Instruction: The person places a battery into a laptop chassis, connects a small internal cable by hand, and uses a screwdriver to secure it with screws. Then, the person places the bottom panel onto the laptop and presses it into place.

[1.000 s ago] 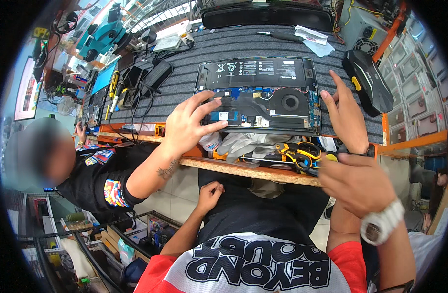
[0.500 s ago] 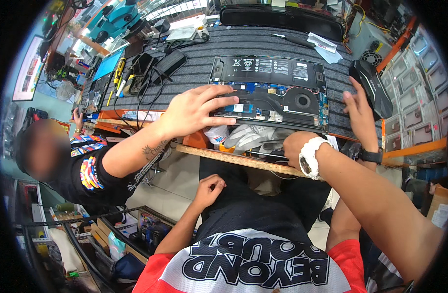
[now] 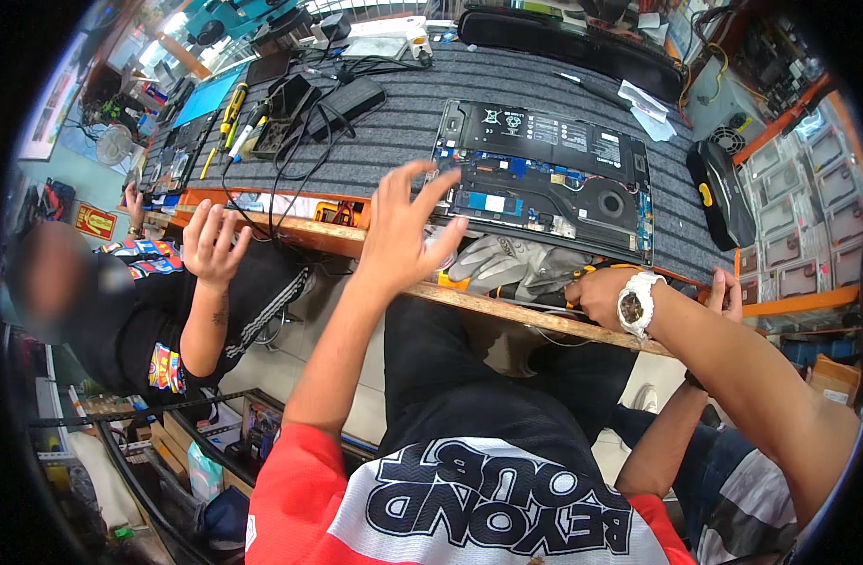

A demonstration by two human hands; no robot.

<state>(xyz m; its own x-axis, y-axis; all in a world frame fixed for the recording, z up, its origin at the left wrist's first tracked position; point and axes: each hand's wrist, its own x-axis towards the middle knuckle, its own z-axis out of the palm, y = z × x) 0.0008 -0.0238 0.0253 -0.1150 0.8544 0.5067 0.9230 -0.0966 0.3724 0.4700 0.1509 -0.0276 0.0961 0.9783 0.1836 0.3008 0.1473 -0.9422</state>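
At the far left a second person in a black top sits below the worktop (image 3: 290,231), one raised hand (image 3: 210,243) open with spread fingers; half a second ago that spot showed only their arm stretched toward the bench. On the grey ribbed mat (image 3: 384,141) lie two yellow-handled screwdrivers (image 3: 232,105) beside a black power adapter (image 3: 351,94) with tangled cables.

The wearer's left hand (image 3: 403,231) now hangs in the air over the worktop's front edge, fingers fanned wide, its grip open and holding nothing; earlier it lay flat against the laptop. One opened laptop (image 3: 544,179), its bottom cover off, lies on the mat just beyond that hand, with one long black battery, one round fan and blue circuit boards showing. A crumpled grey glove (image 3: 511,264) lies at the edge in front of it.

The right hand (image 3: 601,294), with a white wristwatch (image 3: 636,303), is closed at the worktop's edge on a tool with a black and orange handle (image 3: 544,287); the camera has shifted, so it sits lower right than before. Another person's fingers (image 3: 728,292) rest on the edge beyond it. One black computer mouse (image 3: 718,193) lies at the right.
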